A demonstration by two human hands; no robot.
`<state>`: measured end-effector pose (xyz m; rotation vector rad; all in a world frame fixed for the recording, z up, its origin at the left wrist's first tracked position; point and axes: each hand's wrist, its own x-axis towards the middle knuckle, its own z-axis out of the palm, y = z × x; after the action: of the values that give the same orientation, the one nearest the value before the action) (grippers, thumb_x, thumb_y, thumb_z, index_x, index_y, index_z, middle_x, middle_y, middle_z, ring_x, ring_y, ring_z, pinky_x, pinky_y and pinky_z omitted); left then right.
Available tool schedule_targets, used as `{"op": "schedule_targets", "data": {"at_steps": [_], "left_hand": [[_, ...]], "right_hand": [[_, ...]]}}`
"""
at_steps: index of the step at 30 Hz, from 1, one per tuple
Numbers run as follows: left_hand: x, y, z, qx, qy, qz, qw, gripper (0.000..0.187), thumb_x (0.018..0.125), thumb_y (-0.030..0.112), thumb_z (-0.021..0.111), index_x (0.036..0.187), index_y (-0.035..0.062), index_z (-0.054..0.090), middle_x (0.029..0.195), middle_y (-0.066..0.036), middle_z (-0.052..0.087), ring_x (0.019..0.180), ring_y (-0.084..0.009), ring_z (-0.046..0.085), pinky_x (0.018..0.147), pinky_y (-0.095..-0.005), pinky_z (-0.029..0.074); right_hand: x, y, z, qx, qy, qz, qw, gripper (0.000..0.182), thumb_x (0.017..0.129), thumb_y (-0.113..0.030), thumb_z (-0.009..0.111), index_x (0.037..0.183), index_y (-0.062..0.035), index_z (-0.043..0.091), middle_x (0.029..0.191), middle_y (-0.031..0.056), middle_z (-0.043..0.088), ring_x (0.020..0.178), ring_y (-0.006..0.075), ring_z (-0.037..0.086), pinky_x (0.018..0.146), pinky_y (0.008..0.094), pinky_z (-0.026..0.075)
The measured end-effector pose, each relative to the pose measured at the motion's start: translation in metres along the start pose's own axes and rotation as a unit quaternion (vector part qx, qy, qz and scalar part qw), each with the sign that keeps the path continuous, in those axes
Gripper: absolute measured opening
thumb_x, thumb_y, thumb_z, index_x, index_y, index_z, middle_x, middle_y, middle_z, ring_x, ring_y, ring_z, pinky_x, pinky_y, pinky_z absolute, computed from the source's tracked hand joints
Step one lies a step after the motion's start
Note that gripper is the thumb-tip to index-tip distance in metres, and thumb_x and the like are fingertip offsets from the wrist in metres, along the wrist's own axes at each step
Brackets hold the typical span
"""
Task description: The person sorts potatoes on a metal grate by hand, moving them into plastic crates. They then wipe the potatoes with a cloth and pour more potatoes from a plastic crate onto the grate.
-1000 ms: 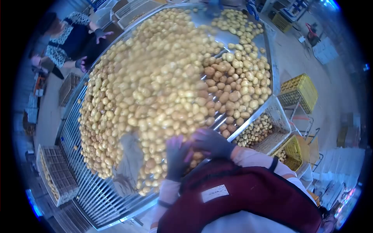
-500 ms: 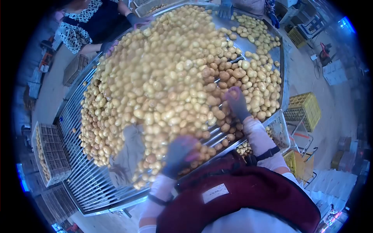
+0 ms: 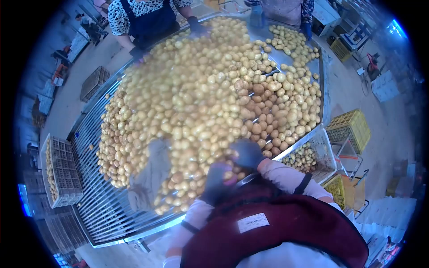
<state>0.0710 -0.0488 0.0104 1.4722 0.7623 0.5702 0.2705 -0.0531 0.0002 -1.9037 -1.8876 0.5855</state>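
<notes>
A large heap of pale potatoes (image 3: 178, 102) covers the roller table (image 3: 100, 196). My left hand (image 3: 217, 181), in a dark glove with pinkish fingertips, is at the near edge of the heap, close to some potatoes. Just right of it and slightly farther forward, my right hand (image 3: 245, 154), gloved as well, reaches down among the potatoes. Motion smears both hands, so I cannot make out whether either one grips a potato. Browner potatoes (image 3: 263, 107) lie beyond my right hand. A grey cloth (image 3: 154, 172) rests on the heap to the left.
Across the table stand two people, one in a dark apron (image 3: 149, 24), the other with a gloved hand (image 3: 258, 17) at the far rim. A crate holding potatoes (image 3: 65, 172) stands at the left; another crate (image 3: 328, 163) adjoins the table's right side, near a yellow crate (image 3: 351, 127).
My right hand has moved left and closer to my body, away from the browner potatoes. My left hand has shifted slightly right, so the two are nearer together. The aproned person appears farther right.
</notes>
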Motion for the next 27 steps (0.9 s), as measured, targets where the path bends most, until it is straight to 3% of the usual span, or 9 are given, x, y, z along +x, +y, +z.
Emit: {"op": "schedule_targets", "data": {"at_steps": [4, 8, 10, 12, 16, 18, 20, 24, 27], "left_hand": [[0.001, 0.031, -0.026, 0.367, 0.011, 0.163, 0.916, 0.032, 0.076, 0.01, 0.074, 0.104, 0.0066, 0.06, 0.106, -0.015, 0.058, 0.102, -0.0347, 0.056, 0.091, -0.0457, 0.045], [0.029, 0.078, -0.012, 0.359, -0.039, 0.271, 0.892, 0.044, 0.081, 0.019, 0.075, 0.118, 0.0048, 0.058, 0.121, -0.018, 0.056, 0.117, -0.0377, 0.053, 0.103, -0.0474, 0.041], [0.035, 0.078, 0.007, 0.321, -0.06, 0.304, 0.895, 0.055, 0.083, 0.025, 0.075, 0.129, 0.0046, 0.054, 0.13, -0.02, 0.051, 0.127, -0.0396, 0.047, 0.11, -0.0493, 0.036], [0.04, 0.066, 0.041, 0.25, -0.074, 0.311, 0.914, 0.071, 0.085, 0.035, 0.075, 0.142, 0.005, 0.046, 0.143, -0.023, 0.044, 0.14, -0.042, 0.038, 0.117, -0.0524, 0.028], [0.061, 0.094, 0.061, 0.266, -0.183, 0.403, 0.857, 0.081, 0.086, 0.041, 0.073, 0.148, 0.0024, 0.038, 0.149, -0.021, 0.039, 0.145, -0.0423, 0.031, 0.12, -0.0558, 0.022], [0.078, 0.093, 0.046, 0.269, -0.169, 0.36, 0.877, 0.074, 0.087, 0.037, 0.072, 0.146, 0.003, 0.042, 0.148, -0.021, 0.041, 0.142, -0.0419, 0.034, 0.12, -0.0543, 0.024], [0.089, 0.101, 0.024, 0.163, -0.116, 0.165, 0.966, 0.058, 0.09, 0.028, 0.069, 0.14, 0.0036, 0.05, 0.143, -0.021, 0.046, 0.136, -0.0403, 0.042, 0.117, -0.0496, 0.03], [0.169, 0.023, -0.056, 0.347, 0.131, 0.271, 0.888, 0.048, 0.091, 0.025, 0.069, 0.131, 0.0019, 0.057, 0.128, -0.021, 0.058, 0.125, -0.0399, 0.051, 0.108, -0.047, 0.039], [0.223, 0.009, -0.092, 0.353, 0.157, 0.27, 0.882, 0.042, 0.089, 0.026, 0.07, 0.124, 0.0048, 0.061, 0.119, -0.019, 0.062, 0.113, -0.0407, 0.057, 0.099, -0.0508, 0.044]], "right_hand": [[-0.012, 0.001, -0.023, 0.259, -0.069, -0.037, 0.963, 0.035, 0.09, -0.029, 0.068, 0.118, -0.0087, 0.063, 0.121, 0.0138, 0.06, 0.105, 0.0333, 0.062, 0.09, 0.0433, 0.049], [-0.048, -0.007, -0.019, 0.523, -0.092, -0.079, 0.844, 0.042, 0.102, -0.027, 0.055, 0.138, -0.0054, 0.051, 0.148, 0.0144, 0.048, 0.129, 0.0307, 0.052, 0.111, 0.0407, 0.041], [-0.059, -0.013, -0.022, 0.694, -0.056, -0.036, 0.717, 0.047, 0.103, -0.032, 0.051, 0.142, -0.0059, 0.047, 0.144, 0.013, 0.051, 0.128, 0.0307, 0.053, 0.112, 0.0407, 0.042], [-0.069, 0.004, -0.032, 0.916, -0.127, 0.123, 0.359, 0.052, 0.104, -0.044, 0.043, 0.141, -0.0063, 0.047, 0.135, 0.0117, 0.056, 0.121, 0.0303, 0.058, 0.108, 0.0405, 0.046], [-0.13, 0.053, -0.044, 0.932, 0.102, 0.096, 0.334, 0.048, 0.099, -0.039, 0.055, 0.135, -0.008, 0.05, 0.118, 0.0106, 0.061, 0.098, 0.0237, 0.06, 0.084, 0.0344, 0.051], [-0.185, 0.076, -0.061, 0.915, 0.174, 0.04, 0.362, 0.042, 0.098, -0.037, 0.057, 0.13, -0.0103, 0.054, 0.105, 0.0089, 0.063, 0.082, 0.0198, 0.059, 0.068, 0.0284, 0.05], [-0.255, 0.079, -0.076, 0.887, 0.273, 0.058, 0.367, 0.036, 0.097, -0.035, 0.059, 0.125, -0.0126, 0.057, 0.091, 0.0072, 0.064, 0.066, 0.0159, 0.057, 0.052, 0.0224, 0.049], [-0.417, 0.07, -0.062, 0.795, 0.469, 0.12, 0.366, 0.048, 0.1, -0.041, 0.053, 0.137, -0.0114, 0.049, 0.114, 0.0049, 0.059, 0.081, 0.017, 0.058, 0.059, 0.0276, 0.051], [-0.523, 0.087, -0.02, 0.687, 0.577, 0.246, 0.366, 0.052, 0.099, -0.033, 0.057, 0.14, -0.0031, 0.048, 0.125, 0.0096, 0.058, 0.097, 0.0213, 0.06, 0.077, 0.0334, 0.053]]}}
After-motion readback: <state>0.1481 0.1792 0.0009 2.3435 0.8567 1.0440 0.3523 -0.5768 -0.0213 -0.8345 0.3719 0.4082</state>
